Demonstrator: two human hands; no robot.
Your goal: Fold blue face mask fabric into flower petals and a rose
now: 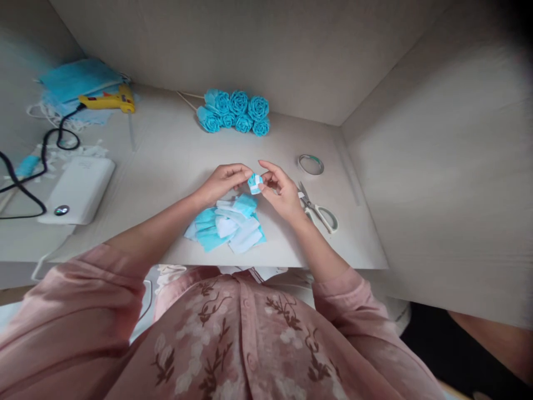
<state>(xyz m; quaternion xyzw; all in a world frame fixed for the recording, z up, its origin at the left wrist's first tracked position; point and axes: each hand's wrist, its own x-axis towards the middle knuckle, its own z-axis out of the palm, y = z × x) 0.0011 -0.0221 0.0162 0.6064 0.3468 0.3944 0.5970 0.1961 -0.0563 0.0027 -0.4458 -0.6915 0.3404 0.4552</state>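
Between my two hands, above the middle of the table, is a small blue and white piece of mask fabric (255,184), partly folded. My left hand (227,182) pinches its left side with thumb and fingertips. On the other side my right hand (281,189) has thumb and fingers closed on the right edge, its index finger raised away. Just below lies a loose pile of cut blue and white fabric pieces (227,226). Scissors (316,209) with pale handles rest beside my right wrist, blades slightly apart. A roll of tape (310,164) lies flat beyond them.
Several blue fabric roses (239,112) on sticks lie at the back. At the left are a stack of blue masks (81,80), a yellow glue gun (109,101) with a black cord, and a white power bank (79,190). Walls (437,150) enclose the table's back and sides.
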